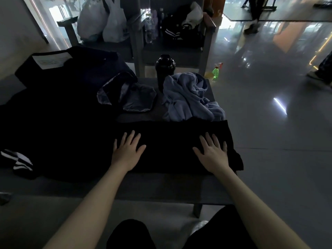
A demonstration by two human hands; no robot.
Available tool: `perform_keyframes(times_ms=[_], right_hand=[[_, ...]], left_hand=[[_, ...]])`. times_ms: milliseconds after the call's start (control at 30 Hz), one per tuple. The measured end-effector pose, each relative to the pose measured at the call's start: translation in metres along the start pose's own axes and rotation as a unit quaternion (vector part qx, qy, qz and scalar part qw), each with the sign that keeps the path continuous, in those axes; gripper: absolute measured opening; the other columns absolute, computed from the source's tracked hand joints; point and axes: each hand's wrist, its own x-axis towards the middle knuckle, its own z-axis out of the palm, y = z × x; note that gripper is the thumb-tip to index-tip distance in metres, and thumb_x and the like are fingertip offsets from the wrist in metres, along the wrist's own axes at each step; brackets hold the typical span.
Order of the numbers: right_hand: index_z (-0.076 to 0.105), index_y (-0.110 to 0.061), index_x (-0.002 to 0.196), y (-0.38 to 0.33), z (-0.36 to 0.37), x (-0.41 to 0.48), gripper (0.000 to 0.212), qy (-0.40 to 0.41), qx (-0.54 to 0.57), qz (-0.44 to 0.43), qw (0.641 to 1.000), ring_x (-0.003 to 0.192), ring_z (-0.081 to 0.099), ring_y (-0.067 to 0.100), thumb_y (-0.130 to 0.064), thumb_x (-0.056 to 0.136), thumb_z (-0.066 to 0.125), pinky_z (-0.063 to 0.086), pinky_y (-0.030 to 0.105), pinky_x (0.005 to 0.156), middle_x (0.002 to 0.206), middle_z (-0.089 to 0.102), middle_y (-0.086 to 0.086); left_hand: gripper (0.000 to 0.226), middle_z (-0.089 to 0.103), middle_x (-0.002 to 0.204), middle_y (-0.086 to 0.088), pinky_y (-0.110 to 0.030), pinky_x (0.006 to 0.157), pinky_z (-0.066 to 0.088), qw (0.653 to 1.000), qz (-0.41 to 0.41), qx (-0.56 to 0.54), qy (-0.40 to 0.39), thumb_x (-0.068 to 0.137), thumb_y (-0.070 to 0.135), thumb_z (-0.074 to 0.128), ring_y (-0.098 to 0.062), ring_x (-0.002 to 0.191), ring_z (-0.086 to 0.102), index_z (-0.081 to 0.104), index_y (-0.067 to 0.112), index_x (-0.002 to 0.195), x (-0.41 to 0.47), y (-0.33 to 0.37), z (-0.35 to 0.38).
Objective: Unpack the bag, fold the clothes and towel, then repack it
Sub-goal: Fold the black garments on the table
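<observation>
A black garment [170,141] lies spread flat on the grey bench [161,191] in front of me. My left hand [127,151] presses flat on its left part with fingers spread. My right hand [212,153] lies flat on its right part, fingers straight. Behind the garment sits a crumpled light blue towel [190,99]. A dark navy bag [75,78] with a pale lining and a white label lies open at the left. A dark piece with white stripes [19,160] rests at the bench's left edge.
A black shaker bottle [165,71] stands behind the towel. A green spray bottle [215,72] is on the floor to the right. Another bench behind holds white plastic bags [104,20], bottles and dark clothes. People's legs pass at the far right on the glossy floor.
</observation>
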Motion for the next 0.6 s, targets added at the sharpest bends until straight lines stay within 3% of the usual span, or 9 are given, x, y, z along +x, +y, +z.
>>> perform_keyframes(times_ms=[133,300,433,600], right_hand=[[0.013,-0.028,0.151,-0.003,0.001,-0.014,0.065,-0.002,-0.019,-0.008,1.000,0.147,-0.002,0.021,-0.060,0.095,0.024,0.002,0.049,0.117,0.160,0.004,-0.004],[0.014,-0.027,0.151,-0.004,-0.004,-0.031,0.070,-0.009,-0.061,-0.023,0.998,0.146,0.006,0.025,-0.064,0.093,0.025,0.013,0.049,0.114,0.159,0.010,-0.002],[0.009,-0.027,0.152,-0.005,0.000,-0.043,0.070,-0.024,-0.052,-0.024,0.998,0.147,0.001,0.023,-0.063,0.094,0.023,0.007,0.049,0.117,0.160,0.004,-0.002],[0.006,-0.028,0.152,-0.005,0.005,-0.053,0.070,-0.032,-0.032,-0.019,0.999,0.147,-0.005,0.021,-0.063,0.094,0.021,0.000,0.048,0.118,0.160,-0.001,-0.003]], left_hand=[[0.062,-0.006,0.160,0.008,-0.043,0.118,-0.005,1.000,-0.008,0.012,-0.001,0.097,0.058,0.016,-0.016,0.147,-0.006,0.006,0.032,0.152,-0.011,-0.007,0.001],[0.067,0.004,0.161,0.000,-0.041,0.119,-0.003,0.993,-0.090,0.082,0.012,0.095,0.060,0.005,-0.020,0.148,0.000,0.006,0.026,0.153,-0.032,-0.031,-0.004],[0.066,0.005,0.161,0.000,-0.048,0.115,-0.006,0.980,-0.125,0.152,0.023,0.096,0.057,0.004,-0.020,0.148,-0.002,0.009,0.023,0.153,-0.055,-0.043,-0.012],[0.065,0.000,0.161,0.004,-0.046,0.117,0.000,0.987,-0.126,0.097,0.009,0.097,0.058,0.006,-0.018,0.148,-0.002,0.007,0.026,0.153,-0.074,-0.061,-0.006]])
